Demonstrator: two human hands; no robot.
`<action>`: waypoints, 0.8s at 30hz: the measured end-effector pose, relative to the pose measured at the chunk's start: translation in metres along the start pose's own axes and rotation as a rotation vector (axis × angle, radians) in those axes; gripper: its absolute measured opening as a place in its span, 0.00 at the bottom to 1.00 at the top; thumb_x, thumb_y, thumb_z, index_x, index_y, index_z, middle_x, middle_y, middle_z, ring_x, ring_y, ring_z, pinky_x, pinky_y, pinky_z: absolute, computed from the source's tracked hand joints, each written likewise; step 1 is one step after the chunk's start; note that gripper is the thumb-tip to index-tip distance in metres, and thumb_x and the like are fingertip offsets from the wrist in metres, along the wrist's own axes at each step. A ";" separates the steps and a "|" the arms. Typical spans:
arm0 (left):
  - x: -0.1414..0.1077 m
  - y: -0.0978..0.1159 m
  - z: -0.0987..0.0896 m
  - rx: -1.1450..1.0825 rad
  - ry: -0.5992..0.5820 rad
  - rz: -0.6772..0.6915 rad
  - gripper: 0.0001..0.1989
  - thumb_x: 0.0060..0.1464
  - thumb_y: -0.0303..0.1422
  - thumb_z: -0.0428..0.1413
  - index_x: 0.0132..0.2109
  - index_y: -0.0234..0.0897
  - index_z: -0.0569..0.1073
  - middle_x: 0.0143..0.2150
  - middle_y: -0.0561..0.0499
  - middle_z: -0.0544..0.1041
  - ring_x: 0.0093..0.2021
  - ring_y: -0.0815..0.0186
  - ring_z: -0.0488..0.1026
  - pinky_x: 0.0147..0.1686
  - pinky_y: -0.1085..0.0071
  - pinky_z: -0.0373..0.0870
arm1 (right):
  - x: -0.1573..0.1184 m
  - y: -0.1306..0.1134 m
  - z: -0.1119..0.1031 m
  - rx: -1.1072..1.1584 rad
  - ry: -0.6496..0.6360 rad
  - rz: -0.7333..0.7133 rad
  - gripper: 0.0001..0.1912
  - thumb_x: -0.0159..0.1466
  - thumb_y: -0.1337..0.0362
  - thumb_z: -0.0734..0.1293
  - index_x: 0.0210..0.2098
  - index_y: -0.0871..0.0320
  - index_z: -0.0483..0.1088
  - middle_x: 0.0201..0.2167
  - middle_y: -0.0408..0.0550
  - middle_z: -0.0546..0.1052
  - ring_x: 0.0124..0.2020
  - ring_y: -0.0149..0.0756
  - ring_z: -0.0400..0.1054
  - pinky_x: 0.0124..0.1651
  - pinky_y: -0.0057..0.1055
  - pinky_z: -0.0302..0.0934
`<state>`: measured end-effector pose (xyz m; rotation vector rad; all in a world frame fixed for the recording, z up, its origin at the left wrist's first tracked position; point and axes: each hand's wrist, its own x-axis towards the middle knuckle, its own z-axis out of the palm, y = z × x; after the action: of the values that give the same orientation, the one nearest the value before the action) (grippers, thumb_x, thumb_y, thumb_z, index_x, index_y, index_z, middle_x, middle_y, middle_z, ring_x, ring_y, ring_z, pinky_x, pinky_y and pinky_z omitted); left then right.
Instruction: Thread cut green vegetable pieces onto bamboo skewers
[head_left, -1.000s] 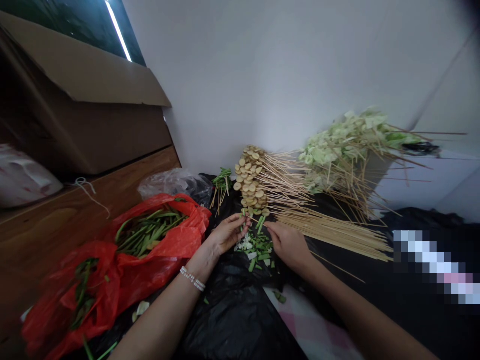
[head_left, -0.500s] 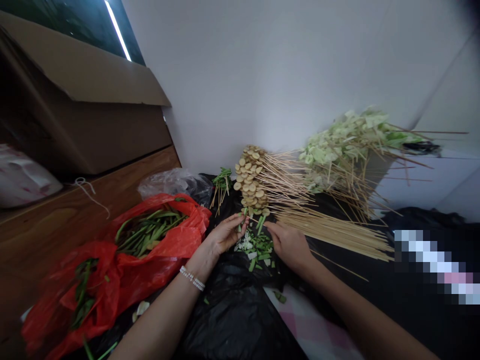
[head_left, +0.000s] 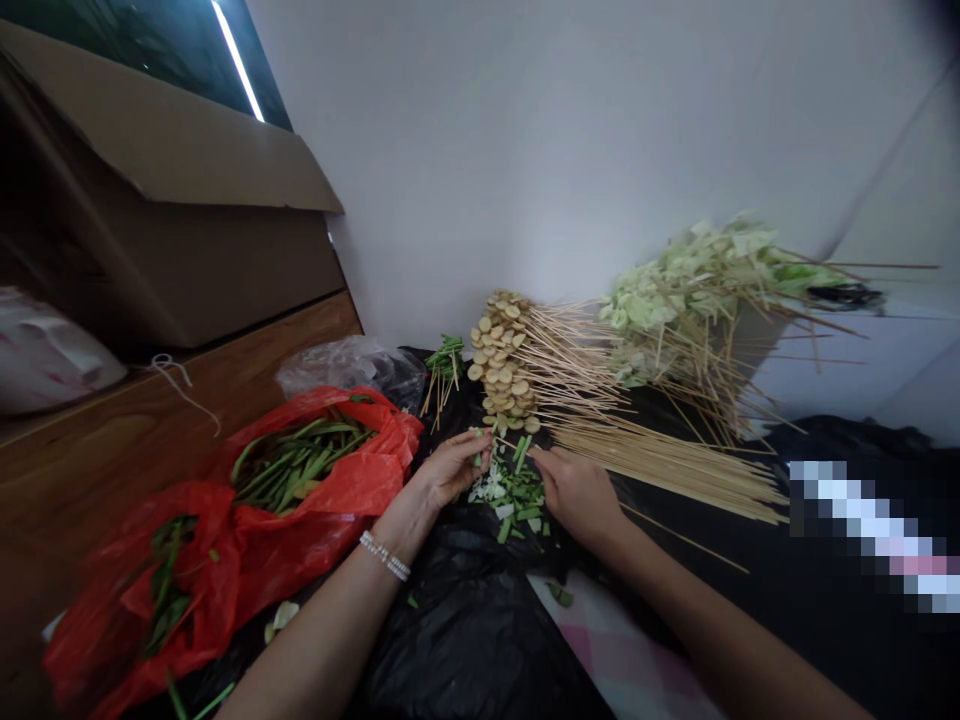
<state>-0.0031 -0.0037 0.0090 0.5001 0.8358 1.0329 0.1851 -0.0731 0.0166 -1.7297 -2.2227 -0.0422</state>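
Note:
My left hand (head_left: 454,467), with a beaded bracelet on the wrist, pinches a small piece of green vegetable (head_left: 478,459) at the fingertips. My right hand (head_left: 577,490) is closed round a thin bamboo skewer (head_left: 686,538), whose tip end reaches the left fingers and whose back end sticks out past the right wrist. Whether the tip has pierced the green piece is hard to make out. Below and between both hands lies a heap of cut green and white vegetable pieces (head_left: 519,497) on black plastic (head_left: 465,610). Just beyond are skewers of round, pale yellow slices (head_left: 502,370).
Bare skewers (head_left: 675,465) lie in a row right of my hands. Skewered cabbage leaves (head_left: 697,270) are piled at the back right. A red plastic bag (head_left: 367,480) with long green stalks stands left. A small green bundle (head_left: 447,358) and cardboard box (head_left: 225,270) are behind.
The skewer in my right hand has slid slightly back, its rear end now farther to the right and lower. My left fingers have shifted a little; the rest looks the same.

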 end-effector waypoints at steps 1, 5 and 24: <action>0.000 0.000 0.000 0.005 -0.002 0.004 0.08 0.49 0.14 0.57 0.32 0.28 0.76 0.29 0.50 0.76 0.27 0.75 0.73 0.28 0.81 0.71 | 0.000 -0.001 0.000 -0.002 -0.009 0.005 0.18 0.67 0.64 0.53 0.49 0.50 0.69 0.36 0.45 0.75 0.34 0.33 0.68 0.33 0.28 0.52; 0.001 -0.001 -0.001 0.032 -0.014 -0.003 0.08 0.47 0.13 0.58 0.32 0.28 0.76 0.29 0.50 0.76 0.26 0.75 0.73 0.27 0.81 0.70 | -0.001 -0.003 0.000 -0.007 -0.044 0.015 0.18 0.67 0.66 0.53 0.50 0.50 0.69 0.37 0.46 0.75 0.36 0.33 0.69 0.35 0.27 0.53; 0.000 -0.013 -0.001 0.149 -0.096 -0.039 0.07 0.45 0.17 0.62 0.33 0.28 0.77 0.28 0.50 0.77 0.26 0.74 0.72 0.30 0.79 0.70 | -0.002 -0.004 0.005 0.057 -0.032 -0.016 0.17 0.66 0.69 0.53 0.47 0.52 0.69 0.40 0.47 0.75 0.39 0.34 0.70 0.37 0.26 0.56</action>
<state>0.0034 -0.0095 -0.0009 0.6523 0.8376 0.9077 0.1810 -0.0746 0.0122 -1.6938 -2.2384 0.0451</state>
